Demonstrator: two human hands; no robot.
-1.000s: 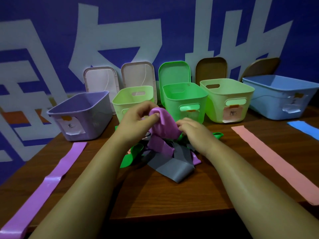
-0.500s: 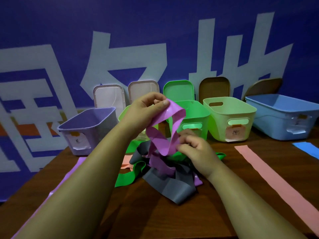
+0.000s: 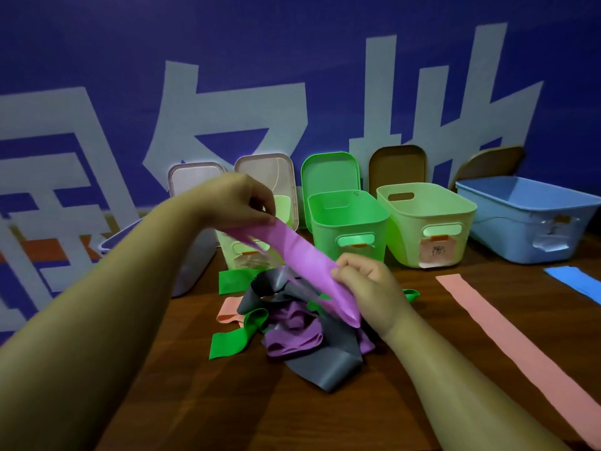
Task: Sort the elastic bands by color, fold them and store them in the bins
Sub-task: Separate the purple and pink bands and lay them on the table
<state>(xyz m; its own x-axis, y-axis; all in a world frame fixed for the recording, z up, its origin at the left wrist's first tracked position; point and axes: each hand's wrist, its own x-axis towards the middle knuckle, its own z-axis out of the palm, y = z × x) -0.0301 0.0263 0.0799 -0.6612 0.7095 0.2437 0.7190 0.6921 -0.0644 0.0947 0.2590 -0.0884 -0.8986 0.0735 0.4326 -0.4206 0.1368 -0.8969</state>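
A purple elastic band (image 3: 304, 255) is stretched taut between my hands above a tangled pile of bands (image 3: 302, 327) in grey, purple, green and pink. My left hand (image 3: 237, 200) pinches its upper end, raised in front of the bins. My right hand (image 3: 370, 288) grips its lower end just over the pile. Behind stand a purple bin (image 3: 192, 255) partly hidden by my left arm, a pale green bin (image 3: 240, 255), a bright green bin (image 3: 348, 222), another pale green bin (image 3: 429, 222) and a blue bin (image 3: 533, 219).
A long pink band (image 3: 520, 349) lies flat on the wooden table at the right. A blue band (image 3: 575, 283) lies at the far right edge. Several lids lean against the blue wall behind the bins.
My left hand has lifted and pulled the purple band out of the pile until it is straight and taut. My right hand keeps hold of the lower end.
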